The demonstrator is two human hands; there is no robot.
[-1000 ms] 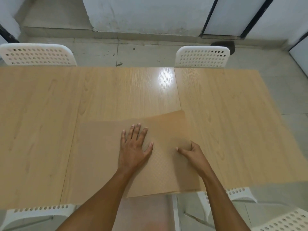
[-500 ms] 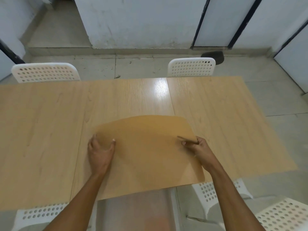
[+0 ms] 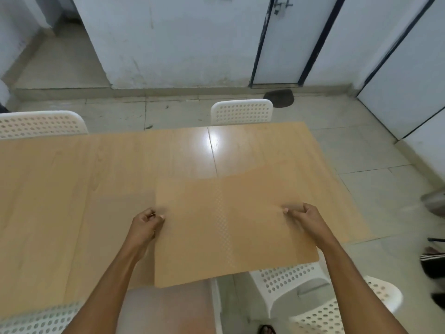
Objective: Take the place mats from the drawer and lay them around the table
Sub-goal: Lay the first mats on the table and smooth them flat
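Note:
A tan place mat (image 3: 224, 227) with a dotted texture is held flat above the near edge of the light wooden table (image 3: 84, 179), its near side jutting past the table edge. My left hand (image 3: 144, 225) pinches the mat's left edge. My right hand (image 3: 305, 218) pinches its right edge. A second tan mat (image 3: 101, 242) lies on the table beneath and to the left of the held one, hard to tell from the wood.
White perforated chairs stand at the far side (image 3: 242, 112), far left (image 3: 41, 124), near right (image 3: 296, 283) and near left (image 3: 36, 319). A dark floor mat (image 3: 279, 97) lies by a closed door (image 3: 289, 39). Someone's foot and dark items show at the right edge (image 3: 433, 259).
My left hand left the flat mat and took the left edge of the top mat. Both hands have lifted it and shifted it right. The camera has tilted up.

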